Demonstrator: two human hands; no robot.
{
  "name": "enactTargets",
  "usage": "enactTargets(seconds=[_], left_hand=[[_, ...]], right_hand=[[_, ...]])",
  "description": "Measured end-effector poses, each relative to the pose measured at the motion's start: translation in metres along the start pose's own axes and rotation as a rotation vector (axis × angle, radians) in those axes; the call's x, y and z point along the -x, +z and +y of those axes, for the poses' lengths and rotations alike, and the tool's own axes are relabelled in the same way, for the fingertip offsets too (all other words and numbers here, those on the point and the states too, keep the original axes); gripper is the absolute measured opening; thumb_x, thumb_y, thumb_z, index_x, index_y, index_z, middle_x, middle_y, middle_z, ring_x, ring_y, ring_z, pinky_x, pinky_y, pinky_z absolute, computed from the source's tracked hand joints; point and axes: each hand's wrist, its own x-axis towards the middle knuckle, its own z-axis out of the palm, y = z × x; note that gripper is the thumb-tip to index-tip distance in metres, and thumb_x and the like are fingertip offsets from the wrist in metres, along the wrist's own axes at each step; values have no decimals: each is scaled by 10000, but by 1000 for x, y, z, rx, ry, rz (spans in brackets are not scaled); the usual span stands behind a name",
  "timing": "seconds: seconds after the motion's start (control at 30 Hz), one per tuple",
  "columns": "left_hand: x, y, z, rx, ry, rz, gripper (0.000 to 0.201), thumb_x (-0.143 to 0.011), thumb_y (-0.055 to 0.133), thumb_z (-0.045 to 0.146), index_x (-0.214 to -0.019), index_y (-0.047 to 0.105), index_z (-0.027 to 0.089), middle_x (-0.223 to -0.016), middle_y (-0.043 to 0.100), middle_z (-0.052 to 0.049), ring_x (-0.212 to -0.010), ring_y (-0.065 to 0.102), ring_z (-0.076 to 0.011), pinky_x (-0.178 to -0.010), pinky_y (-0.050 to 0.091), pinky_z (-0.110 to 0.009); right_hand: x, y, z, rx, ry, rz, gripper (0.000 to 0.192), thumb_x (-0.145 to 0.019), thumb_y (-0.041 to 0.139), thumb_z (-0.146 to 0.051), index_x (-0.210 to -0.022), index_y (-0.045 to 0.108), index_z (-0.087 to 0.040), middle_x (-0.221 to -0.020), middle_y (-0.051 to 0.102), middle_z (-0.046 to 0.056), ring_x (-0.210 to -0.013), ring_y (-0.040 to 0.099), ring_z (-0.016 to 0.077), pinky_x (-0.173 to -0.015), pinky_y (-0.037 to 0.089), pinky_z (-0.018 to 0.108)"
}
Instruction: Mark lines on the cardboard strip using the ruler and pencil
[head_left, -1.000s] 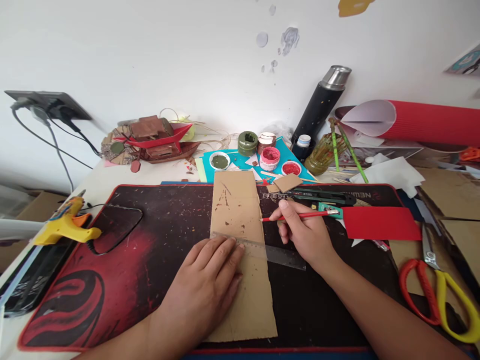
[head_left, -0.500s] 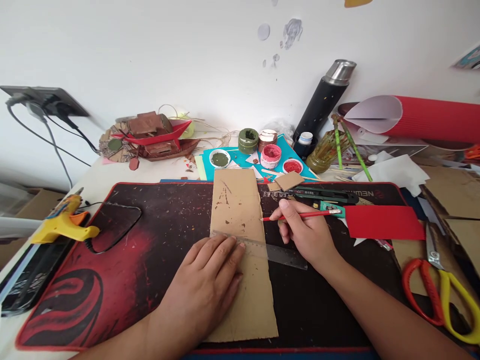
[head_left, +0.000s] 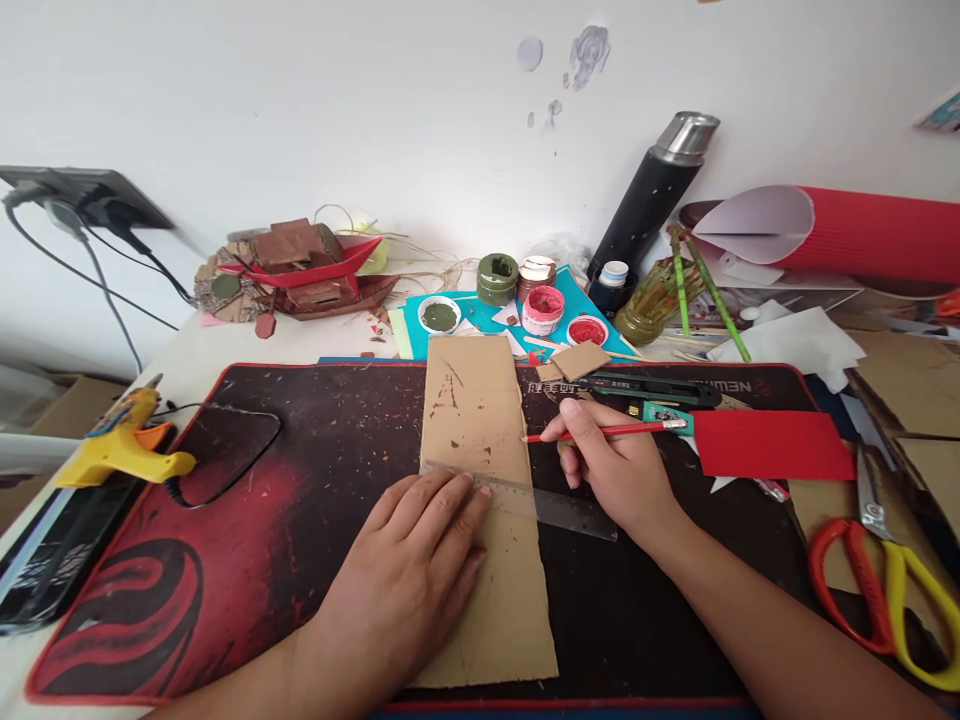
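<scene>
My left hand (head_left: 424, 555) lies flat with its fingers stretched out, pressing a clear plastic ruler (head_left: 571, 515) down across a long strip of brown cardboard (head_left: 499, 600). Part of the ruler's left end is under the fingertips. Pinched in my right hand (head_left: 619, 470) is a red pencil (head_left: 626, 431), its tip at the strip's right edge, a little above the ruler. Dark smudges and scratches mark the far half of the cardboard. The strip rests on a black and red desk mat (head_left: 300, 580).
Scissors (head_left: 874, 520), a red paper piece (head_left: 772, 445) and a utility knife (head_left: 652, 388) lie to the right. A yellow hot glue gun (head_left: 124, 450) sits left. Paint jars (head_left: 542, 310), a black thermos (head_left: 649, 200) and model boats (head_left: 307, 270) stand at the back.
The camera view has shifted very slightly. Both hands, the ruler, the pencil and the cardboard keep the same places relative to each other.
</scene>
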Motion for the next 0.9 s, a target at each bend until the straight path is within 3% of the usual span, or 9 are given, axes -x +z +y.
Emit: enactTargets(seconds=[0.3,0.6,0.9], left_hand=[[3,1,0,13,-24,-12,379,-1092,544,243,-1429,691,155,-1378,756,-112,-1285,670,-292,-1128,510,-469],[0,1,0,-21,-57,-19,444,-1112,494,273,-1496,633,99,-1436,734,-141,-1317,643,-304,-1131,468,-467],[3,4,1,-28,-68,-20,458,-1098,503,280,-1495,635,94,-1507,705,-157,-1378,614,-319,-1135,474,-471]], right_hand=[[0,1,-3,-4,-4,8,639,-981,666,-798,-767,757,-203,-517,566,-26,-412,531,130,-436,423,262],[1,-5,0,-20,-46,88,624,-991,678,-780,-777,771,-201,-508,575,-21,-407,555,133,-439,418,263],[3,-1,-4,4,-76,85,628,-1000,656,-784,-765,766,-213,-491,573,-16,-405,553,147,-436,429,279]])
